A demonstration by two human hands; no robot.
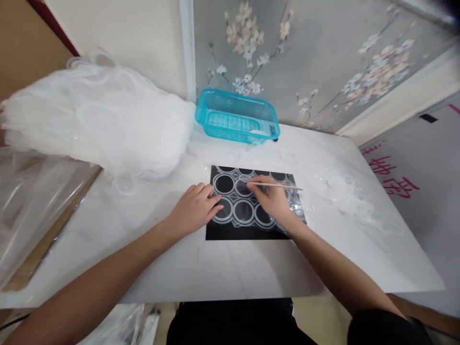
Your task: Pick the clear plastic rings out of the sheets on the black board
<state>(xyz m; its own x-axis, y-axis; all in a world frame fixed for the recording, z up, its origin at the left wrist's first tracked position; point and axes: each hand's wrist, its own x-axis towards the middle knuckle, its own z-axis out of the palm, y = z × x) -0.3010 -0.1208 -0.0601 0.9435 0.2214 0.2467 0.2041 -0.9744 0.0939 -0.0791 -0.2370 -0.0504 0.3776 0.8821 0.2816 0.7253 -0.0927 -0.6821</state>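
Near side: marbled tabletop (230, 270) lying open before black sheet (247, 234) | rear left: white ring heap (104, 115) blocking | rear: turquoise basket (237, 136) obstructing, floral panel (305, 62) closing passage behind | right: translucent scraps (354, 199) cluttering

- Black is recorded on the sheet (247, 234), patterned with rows of whitish rings (243, 224)
- Translucent turquoise is noted on the basket (233, 135), its base marked by a grid pattern
- The grey panel (316, 43) is decorated with white and peach blossoms
- The white tabletop (223, 280) is faintly veined grey
- Red strokes (398, 187) are seen on the pale board (431, 230)
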